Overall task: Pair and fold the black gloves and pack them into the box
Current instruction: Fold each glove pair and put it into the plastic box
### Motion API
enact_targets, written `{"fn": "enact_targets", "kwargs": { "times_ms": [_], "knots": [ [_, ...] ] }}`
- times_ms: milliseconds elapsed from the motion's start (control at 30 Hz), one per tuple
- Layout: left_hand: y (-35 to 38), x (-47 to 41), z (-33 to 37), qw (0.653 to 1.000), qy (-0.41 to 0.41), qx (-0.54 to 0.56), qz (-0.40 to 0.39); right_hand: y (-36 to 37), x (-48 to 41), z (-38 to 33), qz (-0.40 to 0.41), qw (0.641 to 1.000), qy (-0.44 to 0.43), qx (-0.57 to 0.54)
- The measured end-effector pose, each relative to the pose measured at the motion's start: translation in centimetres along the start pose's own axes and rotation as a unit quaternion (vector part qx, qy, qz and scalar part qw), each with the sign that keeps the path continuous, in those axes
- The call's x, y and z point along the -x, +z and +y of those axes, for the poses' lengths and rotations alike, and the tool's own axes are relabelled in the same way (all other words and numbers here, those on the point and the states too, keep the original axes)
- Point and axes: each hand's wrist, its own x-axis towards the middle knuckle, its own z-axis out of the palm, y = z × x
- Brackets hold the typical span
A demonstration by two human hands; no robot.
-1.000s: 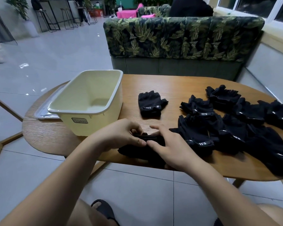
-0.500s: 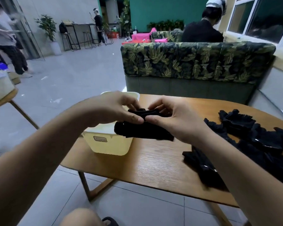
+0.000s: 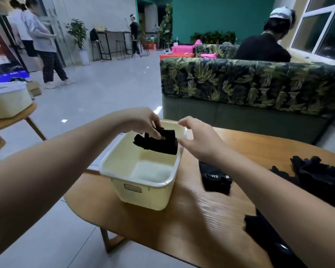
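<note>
On my left, the left hand point(image 3: 141, 120) reaches in over the cream rectangular plastic box point(image 3: 153, 198). Its fingers point(image 3: 153, 128) are clamped on the top edge of a folded pair of black fabric gloves point(image 3: 161, 145). I see that bundle hanging in the air above the far half of the box's open top, tilted, with white lettering showing beside the thumb. It is not resting on the box floor.

The box stands near the left end of the oval wooden worktop point(image 3: 191, 229), with the edge of a pale grey flat tray point(image 3: 92, 167) poking out at its left side.

Just right of the bundle, the right hand point(image 3: 199, 140) hovers over the box's right rim, its fingers point(image 3: 186, 120) loose and spread, grasping nothing. The thumb tip sits just beside the bundle's right edge, and I cannot tell whether it touches.

Further right, a single black glove with a white logo point(image 3: 214, 176) lies flat on the worktop near the box. At the far right lies a heap of loose black gloves point(image 3: 321, 175).
</note>
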Motion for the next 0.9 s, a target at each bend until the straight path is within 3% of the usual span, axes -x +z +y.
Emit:
{"fn": "enact_targets", "kwargs": {
  "times_ms": [400, 567, 700, 767, 900],
  "knots": [
    [6.9, -6.8, -1.9, 0.975, -0.003, -0.2, -0.094, 2.9, 0.8, 2.8, -0.005, 0.999, 0.018, -0.03],
    [8.3, -6.7, -2.0, 0.947, 0.022, -0.318, -0.048, 3.1, 0.8, 3.1, -0.002, 0.999, 0.009, -0.047],
    [8.5, -6.6, -1.8, 0.916, 0.097, -0.389, 0.017, 3.3, 0.9, 3.2, 0.002, 0.998, 0.005, -0.055],
    [8.2, -6.3, -1.6, 0.909, 0.127, -0.395, 0.036, 3.3, 1.0, 3.2, 0.005, 0.998, 0.004, -0.056],
    [8.1, -5.7, -2.0, 0.954, 0.128, -0.272, -0.012, 3.4, 1.2, 3.3, 0.008, 0.998, 0.003, -0.059]
  ]
}}
